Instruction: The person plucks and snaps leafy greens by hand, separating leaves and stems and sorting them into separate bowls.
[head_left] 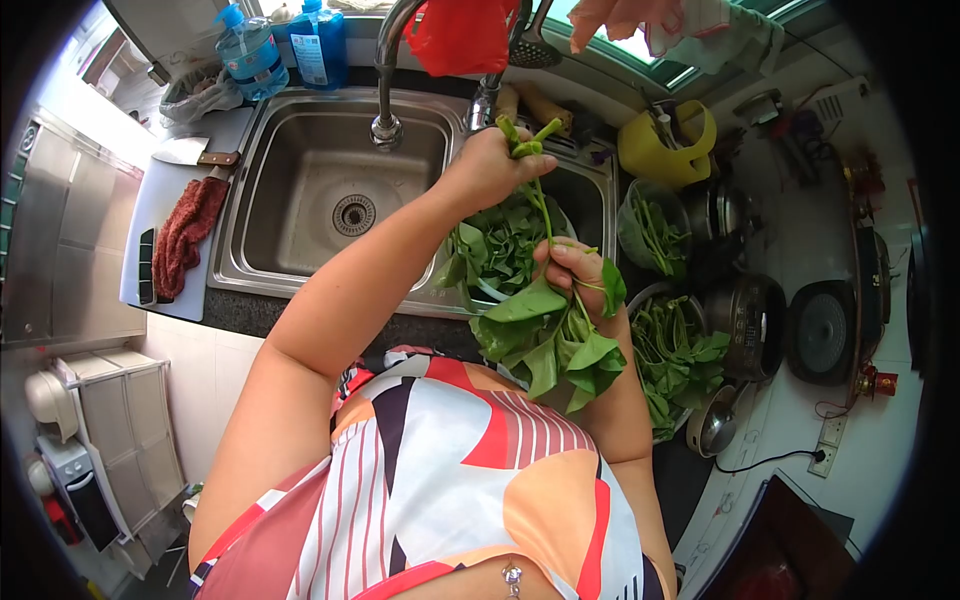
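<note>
My left hand [495, 165] is closed around short green stems [528, 143] above the sink edge. Lower and to the right, my right hand [580, 272] grips a bunch of leafy greens [550, 340] whose broad leaves hang down before my chest. A thin stem runs between the two hands. Beneath them, a bowl of loose green leaves [500, 245] sits in the right-hand sink basin, partly hidden by my left wrist and the bunch. More greens with stems [675, 355] lie in a metal bowl beside my right forearm.
The left basin [300, 190] has a drain and a faucet [386, 130]. A knife [195, 152] and a red cloth [188, 235] lie on the board at left. Blue bottles [318, 50] stand behind. At right are a container of stems [655, 235] and a yellow basket [665, 150].
</note>
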